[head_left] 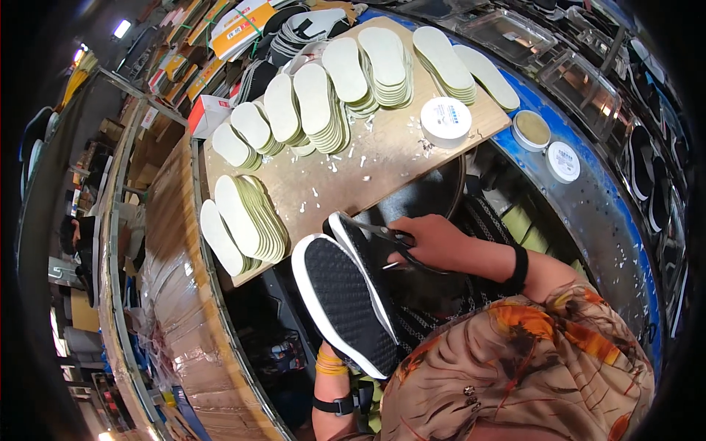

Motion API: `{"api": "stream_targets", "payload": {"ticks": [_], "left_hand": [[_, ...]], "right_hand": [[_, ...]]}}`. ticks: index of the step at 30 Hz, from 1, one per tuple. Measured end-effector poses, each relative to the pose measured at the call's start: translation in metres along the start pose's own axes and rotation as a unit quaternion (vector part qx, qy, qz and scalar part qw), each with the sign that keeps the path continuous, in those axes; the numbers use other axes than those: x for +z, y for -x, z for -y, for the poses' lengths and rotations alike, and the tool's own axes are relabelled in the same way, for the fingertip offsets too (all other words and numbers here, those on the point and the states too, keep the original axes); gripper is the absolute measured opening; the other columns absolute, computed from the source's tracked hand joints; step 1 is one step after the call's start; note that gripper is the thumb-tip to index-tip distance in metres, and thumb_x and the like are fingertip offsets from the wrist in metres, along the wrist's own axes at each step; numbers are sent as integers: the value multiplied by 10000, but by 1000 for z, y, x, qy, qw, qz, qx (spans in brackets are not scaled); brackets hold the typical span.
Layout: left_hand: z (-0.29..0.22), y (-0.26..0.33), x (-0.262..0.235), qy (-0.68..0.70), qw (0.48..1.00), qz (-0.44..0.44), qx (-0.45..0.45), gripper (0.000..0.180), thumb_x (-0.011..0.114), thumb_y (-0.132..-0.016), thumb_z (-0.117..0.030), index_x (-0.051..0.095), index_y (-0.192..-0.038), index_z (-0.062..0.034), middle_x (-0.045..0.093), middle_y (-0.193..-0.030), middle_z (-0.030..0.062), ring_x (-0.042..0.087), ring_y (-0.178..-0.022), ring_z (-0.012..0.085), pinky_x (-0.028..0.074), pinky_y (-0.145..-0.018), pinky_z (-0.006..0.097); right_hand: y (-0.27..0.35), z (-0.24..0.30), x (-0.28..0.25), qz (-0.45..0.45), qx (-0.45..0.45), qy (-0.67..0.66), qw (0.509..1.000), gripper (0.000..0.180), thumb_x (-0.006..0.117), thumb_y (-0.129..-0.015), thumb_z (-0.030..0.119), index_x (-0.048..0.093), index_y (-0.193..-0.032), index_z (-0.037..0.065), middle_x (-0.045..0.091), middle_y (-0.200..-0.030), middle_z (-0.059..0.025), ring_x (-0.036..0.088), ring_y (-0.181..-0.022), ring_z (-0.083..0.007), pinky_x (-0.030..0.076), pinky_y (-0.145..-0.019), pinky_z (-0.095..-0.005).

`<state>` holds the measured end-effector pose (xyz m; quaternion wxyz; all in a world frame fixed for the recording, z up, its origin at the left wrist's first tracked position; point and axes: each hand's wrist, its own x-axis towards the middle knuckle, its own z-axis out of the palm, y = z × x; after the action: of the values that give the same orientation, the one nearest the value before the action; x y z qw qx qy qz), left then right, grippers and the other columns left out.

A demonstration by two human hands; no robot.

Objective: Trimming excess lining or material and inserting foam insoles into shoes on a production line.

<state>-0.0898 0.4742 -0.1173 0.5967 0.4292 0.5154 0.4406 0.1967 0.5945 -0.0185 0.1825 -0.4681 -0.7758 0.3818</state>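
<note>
A pair of black shoes (340, 298) with white sole edges is held up over my lap. The nearer one turns its dark quilted-looking surface upward; the other stands on edge against it. My left hand (330, 351) supports them from below, its fingers hidden behind the shoes. Dark-handled scissors (403, 237) sit in my closed right hand (434, 244), just right of the shoes. Their metal blade points left toward the rim of the farther shoe; whether it touches is unclear.
Stacks of pale insoles (316, 99) cover much of the wooden board (334, 191) ahead, with white scraps scattered about. A round white tub (446, 121) rests there too. On the blue-edged bench to the right are an open tin (531, 130) and a white lid (563, 162). Cardboard (173, 264) lies at left.
</note>
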Motion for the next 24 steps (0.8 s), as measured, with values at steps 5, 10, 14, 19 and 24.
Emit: {"api": "stream_targets", "payload": {"ticks": [5,10,14,19,24], "left_hand": [[1,-6,6,-29,1000,8,8,297,436,-881,-97,504,-1154,-2,568,-1096,79,560,-933,190,469,-813,302],[-5,-5,12,-53,998,11,19,280,453,-868,-60,530,-1130,6,587,-1070,79,576,-902,185,480,-788,293],[-13,-4,15,46,999,9,-23,277,451,-870,-62,528,-1125,15,586,-1063,74,573,-900,173,480,-782,289],[-15,-17,21,65,997,-27,-11,272,460,-868,-67,532,-1116,19,586,-1057,71,571,-893,167,480,-777,286],[-9,-25,31,85,995,-45,-16,268,469,-865,-73,535,-1107,22,587,-1051,69,570,-886,161,479,-772,284]], "right_hand": [[26,10,-13,-19,-96,-125,987,593,692,-688,411,493,-1144,88,605,-852,-124,588,-824,-305,455,-730,-361],[17,5,-9,-88,-86,-14,992,525,673,-710,395,506,-1103,90,607,-845,-145,584,-758,-356,464,-651,-397],[16,-12,-19,-66,-24,-64,995,452,663,-725,369,543,-1043,70,617,-833,-158,580,-753,-374,469,-635,-402],[74,-74,-72,-240,81,-5,967,373,679,-724,208,587,-1043,37,618,-950,-182,613,-862,-293,465,-723,-339],[193,-178,-115,-350,406,204,819,470,650,-732,262,527,-1130,45,592,-992,-242,569,-952,-373,442,-788,-401]]}}
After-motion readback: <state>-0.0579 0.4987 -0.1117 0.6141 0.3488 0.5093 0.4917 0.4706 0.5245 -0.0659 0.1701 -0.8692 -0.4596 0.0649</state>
